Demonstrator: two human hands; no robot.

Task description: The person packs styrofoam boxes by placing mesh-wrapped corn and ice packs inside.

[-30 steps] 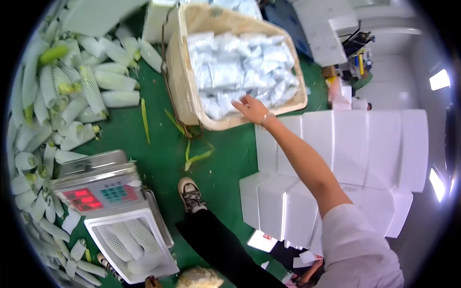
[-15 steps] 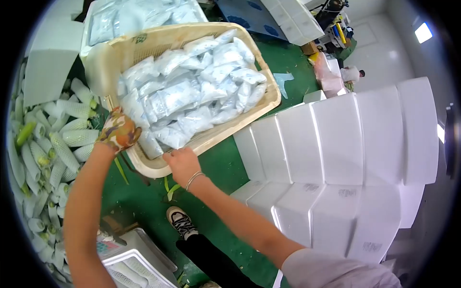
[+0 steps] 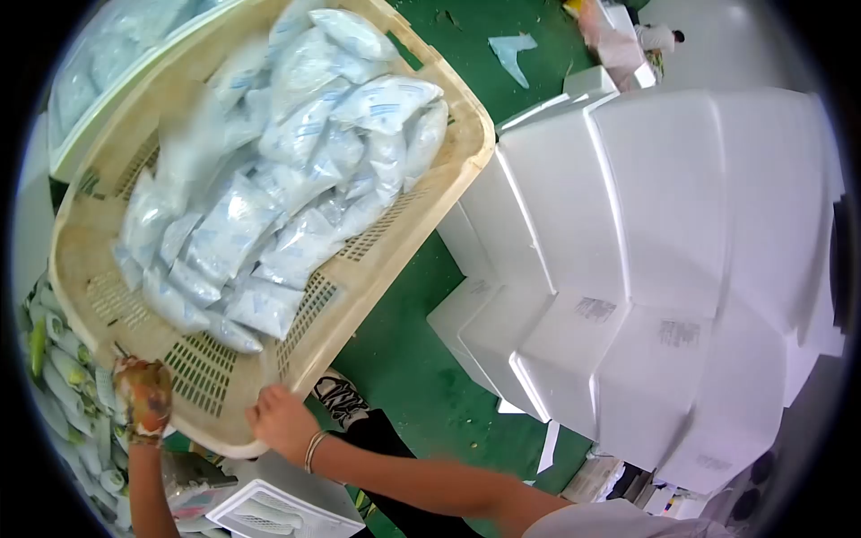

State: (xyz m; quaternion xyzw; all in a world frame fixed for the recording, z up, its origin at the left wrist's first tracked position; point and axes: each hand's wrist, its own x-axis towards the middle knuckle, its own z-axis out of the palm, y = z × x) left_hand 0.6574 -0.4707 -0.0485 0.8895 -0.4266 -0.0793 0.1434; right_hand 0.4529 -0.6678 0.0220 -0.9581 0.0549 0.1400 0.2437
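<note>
A large beige plastic basket (image 3: 359, 314) with slotted walls fills the upper left of the head view, tilted. Inside lies a heap of clear plastic packs (image 3: 238, 215) with blue print, probably ice packs. My left hand (image 3: 143, 401), in a camouflage-patterned glove, is closed around the basket's near left rim; its fingertips are partly hidden. At the near corner my right hand (image 3: 285, 421), bare with a bracelet at the wrist, has its fingers curled over the same rim. A blurred patch covers some packs.
White foam boxes (image 3: 664, 224) are stacked along the right. At upper left stands another white container (image 3: 81, 148) of packs. Net-wrapped corn-like produce (image 3: 67, 377) lies at left, and an open foam box (image 3: 278, 507) sits below. A person (image 3: 659, 38) is far back.
The basket has come nearer to me and lower left in view, and its angle has changed. Both hands have moved down and left with it, still on the rim.
</note>
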